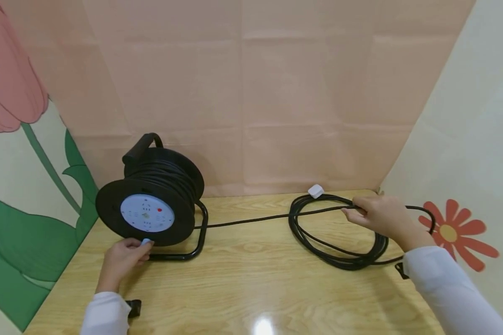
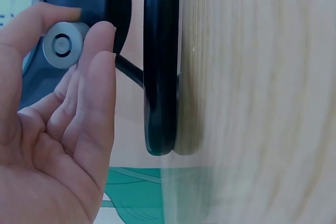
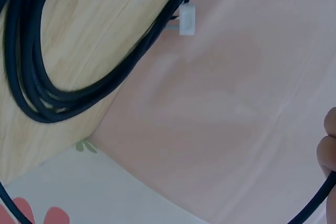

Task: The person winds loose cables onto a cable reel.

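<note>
A black cable reel (image 1: 106,209) with a round white socket face (image 1: 130,211) stands at the left on its tubular frame (image 2: 161,66). Thumb and fingers of my left hand (image 1: 123,258) pinch the small light-blue crank knob (image 2: 63,45) at the lower edge of the reel's front disc. Over on the right, my right hand (image 1: 379,216) holds the black cable (image 1: 251,219), which runs in a nearly straight line to the reel. Beneath that hand lies a loose cable coil (image 1: 348,266). In the right wrist view, only the fingers (image 3: 328,153) show, at the right edge.
A white plug (image 1: 316,191) sits at the back of the coil. The wood-grain table (image 1: 234,279) meets a pink backdrop (image 1: 243,116) behind. Flower-patterned panels (image 1: 452,121) rise at both sides. The reel's carrying handle (image 1: 138,149) sticks up at the rear.
</note>
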Demonstrator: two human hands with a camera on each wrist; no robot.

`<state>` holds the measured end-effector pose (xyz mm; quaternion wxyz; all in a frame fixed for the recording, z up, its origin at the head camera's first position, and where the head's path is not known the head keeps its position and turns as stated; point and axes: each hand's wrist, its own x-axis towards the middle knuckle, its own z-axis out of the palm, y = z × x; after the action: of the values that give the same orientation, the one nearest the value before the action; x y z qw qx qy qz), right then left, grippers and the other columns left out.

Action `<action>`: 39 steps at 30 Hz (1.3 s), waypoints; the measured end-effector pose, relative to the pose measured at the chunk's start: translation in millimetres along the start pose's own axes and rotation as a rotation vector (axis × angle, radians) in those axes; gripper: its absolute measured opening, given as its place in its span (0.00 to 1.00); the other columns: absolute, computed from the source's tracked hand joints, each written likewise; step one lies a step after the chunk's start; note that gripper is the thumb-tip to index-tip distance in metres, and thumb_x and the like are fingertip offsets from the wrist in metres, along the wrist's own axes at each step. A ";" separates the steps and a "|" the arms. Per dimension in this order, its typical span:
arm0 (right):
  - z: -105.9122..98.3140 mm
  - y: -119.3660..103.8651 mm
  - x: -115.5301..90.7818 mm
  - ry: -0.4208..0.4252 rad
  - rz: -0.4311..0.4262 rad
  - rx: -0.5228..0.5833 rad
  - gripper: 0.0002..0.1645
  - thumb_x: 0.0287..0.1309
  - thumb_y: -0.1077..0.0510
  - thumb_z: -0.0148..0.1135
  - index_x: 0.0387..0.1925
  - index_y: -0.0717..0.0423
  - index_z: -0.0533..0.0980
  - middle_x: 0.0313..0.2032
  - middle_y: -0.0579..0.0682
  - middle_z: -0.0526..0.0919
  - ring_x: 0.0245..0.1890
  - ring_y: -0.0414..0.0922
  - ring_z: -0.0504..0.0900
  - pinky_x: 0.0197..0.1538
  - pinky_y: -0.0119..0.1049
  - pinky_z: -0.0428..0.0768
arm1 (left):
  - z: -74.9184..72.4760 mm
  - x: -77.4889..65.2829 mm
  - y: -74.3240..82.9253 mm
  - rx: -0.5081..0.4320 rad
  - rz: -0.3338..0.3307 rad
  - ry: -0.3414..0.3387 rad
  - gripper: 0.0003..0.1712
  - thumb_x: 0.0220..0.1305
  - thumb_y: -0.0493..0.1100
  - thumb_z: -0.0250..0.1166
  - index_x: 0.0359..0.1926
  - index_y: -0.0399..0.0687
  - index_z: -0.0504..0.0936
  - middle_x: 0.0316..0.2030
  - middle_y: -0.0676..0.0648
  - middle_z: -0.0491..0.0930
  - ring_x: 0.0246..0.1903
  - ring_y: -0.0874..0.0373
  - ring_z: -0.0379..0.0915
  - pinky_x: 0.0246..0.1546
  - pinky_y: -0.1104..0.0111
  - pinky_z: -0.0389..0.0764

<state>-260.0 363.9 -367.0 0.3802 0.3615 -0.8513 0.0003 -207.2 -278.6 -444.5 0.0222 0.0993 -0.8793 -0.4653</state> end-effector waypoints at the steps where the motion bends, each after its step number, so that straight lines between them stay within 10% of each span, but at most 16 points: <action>1: 0.0 -1.4 -0.7 -0.021 0.017 0.006 0.29 0.66 0.33 0.52 0.17 0.42 0.56 0.17 0.30 0.46 0.14 0.30 0.44 0.18 0.29 0.44 | -0.4 0.1 -0.7 -0.013 -0.005 0.004 0.28 0.62 0.57 0.71 0.42 0.32 0.83 0.29 0.47 0.86 0.29 0.53 0.84 0.32 0.65 0.84; 24: -1.1 -7.1 -17.8 -0.165 0.162 0.021 0.29 0.57 0.36 0.69 0.20 0.40 0.59 0.17 0.33 0.54 0.15 0.31 0.50 0.19 0.29 0.51 | -17.1 -2.0 -8.7 -0.353 -0.138 0.200 0.26 0.58 0.52 0.76 0.41 0.33 0.78 0.27 0.54 0.85 0.29 0.64 0.83 0.34 0.71 0.84; 32: -5.8 -1.2 -30.1 -0.114 0.161 0.022 0.30 0.53 0.38 0.73 0.19 0.40 0.60 0.16 0.31 0.53 0.14 0.30 0.51 0.18 0.28 0.51 | -19.7 0.5 -13.5 -0.718 -0.093 0.316 0.14 0.56 0.42 0.78 0.35 0.42 0.81 0.26 0.54 0.85 0.27 0.64 0.82 0.31 0.74 0.84; 39: -5.8 -4.2 -26.9 -0.081 0.151 0.029 0.29 0.51 0.39 0.74 0.18 0.43 0.62 0.17 0.29 0.51 0.14 0.30 0.51 0.18 0.27 0.51 | -27.0 17.2 -34.7 -0.903 -0.144 0.223 0.18 0.55 0.40 0.78 0.42 0.44 0.78 0.31 0.52 0.86 0.33 0.63 0.84 0.38 0.73 0.83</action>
<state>-241.6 379.0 -381.4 0.3392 0.3016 -0.8906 0.0269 -215.2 -322.9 -458.6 0.1250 0.1899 -0.5721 -0.7880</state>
